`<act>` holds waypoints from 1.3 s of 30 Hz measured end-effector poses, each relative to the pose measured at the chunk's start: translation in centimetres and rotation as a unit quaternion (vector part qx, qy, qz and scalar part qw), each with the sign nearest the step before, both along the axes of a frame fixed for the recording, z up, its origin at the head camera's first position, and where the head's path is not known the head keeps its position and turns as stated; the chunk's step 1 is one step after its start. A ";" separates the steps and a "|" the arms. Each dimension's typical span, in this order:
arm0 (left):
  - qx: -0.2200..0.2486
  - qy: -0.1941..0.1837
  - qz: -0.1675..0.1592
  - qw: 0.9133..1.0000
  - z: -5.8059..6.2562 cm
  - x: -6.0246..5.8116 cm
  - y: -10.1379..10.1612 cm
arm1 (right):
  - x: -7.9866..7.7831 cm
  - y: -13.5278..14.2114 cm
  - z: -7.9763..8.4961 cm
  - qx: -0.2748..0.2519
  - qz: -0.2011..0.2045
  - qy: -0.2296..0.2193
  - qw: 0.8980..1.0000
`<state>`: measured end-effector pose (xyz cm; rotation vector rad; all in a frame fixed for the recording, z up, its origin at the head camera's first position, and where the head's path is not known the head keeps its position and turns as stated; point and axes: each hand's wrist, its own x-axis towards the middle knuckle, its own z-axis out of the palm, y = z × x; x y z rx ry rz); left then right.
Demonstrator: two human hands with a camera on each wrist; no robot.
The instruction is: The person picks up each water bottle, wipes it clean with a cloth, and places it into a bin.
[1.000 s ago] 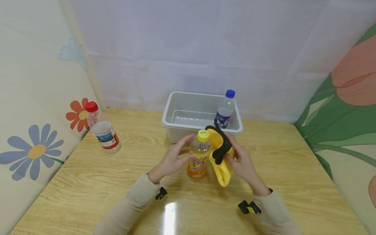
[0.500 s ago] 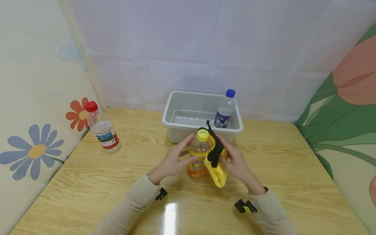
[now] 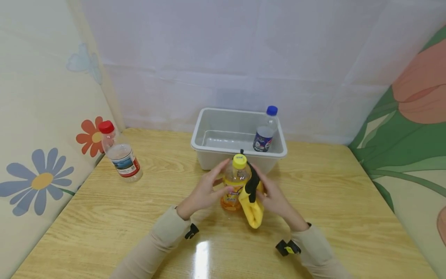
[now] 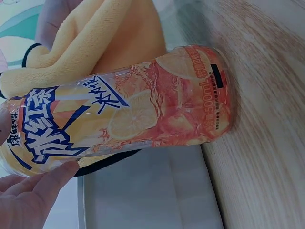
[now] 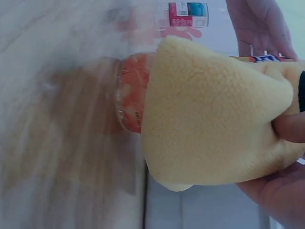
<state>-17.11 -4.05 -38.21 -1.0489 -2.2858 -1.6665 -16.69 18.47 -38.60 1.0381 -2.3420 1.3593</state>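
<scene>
An iced tea bottle [image 3: 230, 201] with a yellow cap and an orange label stands upright near the middle of the wooden table. My left hand [image 3: 203, 193] holds it by the upper label from the left, thumb in front and fingers behind, as the left wrist view also shows. My right hand [image 3: 275, 195] pinches a folded yellow cloth [image 3: 251, 213] with a black edge, right against the bottle's right side. In the right wrist view, the fluffy cloth [image 5: 209, 114] hides most of the bottle, leaving mainly its base [image 5: 133, 90] showing.
Behind the hands sits a grey plastic bin [image 3: 223, 149], holding a blue-capped bottle [image 3: 265, 133] that leans in its right end. A red-capped bottle [image 3: 122, 157] stands at the table's left. A pale curtain [image 3: 223, 58] hangs behind; patterned panels flank the table.
My right hand has moved left with the yellow cloth, bringing it closer around the bottle's right side. My left hand stays on the bottle, nearly unmoved.
</scene>
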 end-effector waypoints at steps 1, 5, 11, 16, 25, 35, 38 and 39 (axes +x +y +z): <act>0.001 -0.002 0.000 1.000 0.0 0.0 0.0 | 0.0 0.0 -0.3 0.000 -0.002 -0.010 1.000; 0.005 -0.006 -0.002 1.000 -0.1 0.0 0.0 | 0.1 -0.1 -1.2 0.007 -0.026 -0.041 0.999; 0.010 0.000 -0.002 1.000 -0.2 0.0 0.0 | 0.3 -0.4 -1.9 0.051 -0.063 -0.056 0.995; 0.008 0.009 -0.001 1.000 -0.3 -0.1 0.0 | 0.6 -0.4 -1.9 0.078 -0.079 -0.064 0.992; -0.002 0.011 -0.001 1.000 -0.2 -0.2 0.1 | 1.0 0.6 -0.9 0.096 -0.089 -0.058 0.990; 0.000 0.006 -0.007 1.000 0.0 0.0 0.2 | 1.6 4.0 0.2 0.169 -0.086 -0.001 0.982; 0.000 0.006 -0.007 1.000 -0.1 -0.1 0.2 | 2.0 5.1 0.6 0.200 -0.088 -0.003 0.976; -0.001 0.006 -0.006 1.000 -0.2 -0.1 0.2 | 2.1 5.5 0.7 0.209 -0.087 -0.002 0.974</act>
